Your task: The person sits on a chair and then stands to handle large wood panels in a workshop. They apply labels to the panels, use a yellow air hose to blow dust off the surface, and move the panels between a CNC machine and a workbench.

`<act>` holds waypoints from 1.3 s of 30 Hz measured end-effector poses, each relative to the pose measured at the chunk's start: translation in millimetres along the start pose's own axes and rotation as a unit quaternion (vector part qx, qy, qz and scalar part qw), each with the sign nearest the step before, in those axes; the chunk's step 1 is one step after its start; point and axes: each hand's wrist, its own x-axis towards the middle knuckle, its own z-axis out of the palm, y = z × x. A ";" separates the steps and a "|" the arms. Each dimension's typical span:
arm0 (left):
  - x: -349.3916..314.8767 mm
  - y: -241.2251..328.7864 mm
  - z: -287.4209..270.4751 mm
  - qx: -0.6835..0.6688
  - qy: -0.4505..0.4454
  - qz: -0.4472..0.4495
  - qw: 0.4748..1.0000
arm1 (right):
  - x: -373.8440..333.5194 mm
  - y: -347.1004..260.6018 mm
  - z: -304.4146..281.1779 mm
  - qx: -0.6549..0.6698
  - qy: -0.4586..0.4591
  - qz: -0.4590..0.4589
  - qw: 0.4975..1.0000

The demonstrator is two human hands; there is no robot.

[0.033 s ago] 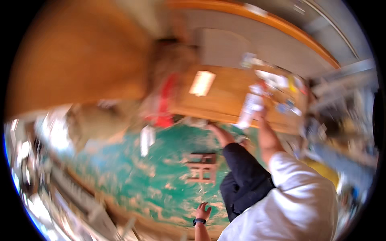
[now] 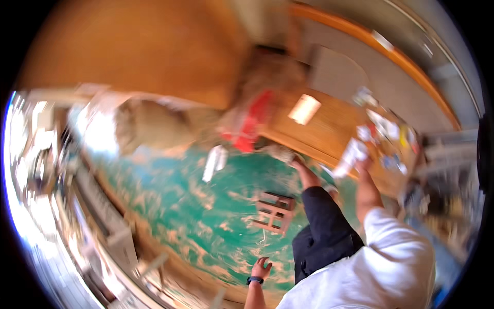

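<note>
My right hand [image 2: 364, 164] reaches over the near edge of a low wooden desk [image 2: 329, 123]. It is closed at the end of a long white sheet-like thing [image 2: 350, 156], blurred so that I cannot tell paper from plastic. My left hand [image 2: 261, 269], with a dark watch at the wrist, hangs in the air above the green floor, its fingers apart and nothing in them. A small wooden stool-like frame [image 2: 275, 212] stands on the floor beyond it.
White, yellow and blue small items [image 2: 391, 136] clutter the desk's right end. A pale rectangle [image 2: 304, 109] lies on its left part. Left of the desk are a red object [image 2: 252, 126] and a white strip [image 2: 214, 162]. A large brown wooden surface [image 2: 134, 46] fills the upper left.
The whole view has turned, so the desk and right hand appear farther right and lower. The right hand still has the white thing; the left hand stays open.
</note>
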 end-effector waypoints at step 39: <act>-3.8 -248.6 -554.7 -0.861 0.481 0.047 0.162 | -737.8 -863.9 138.5 -0.092 -0.766 -0.370 0.517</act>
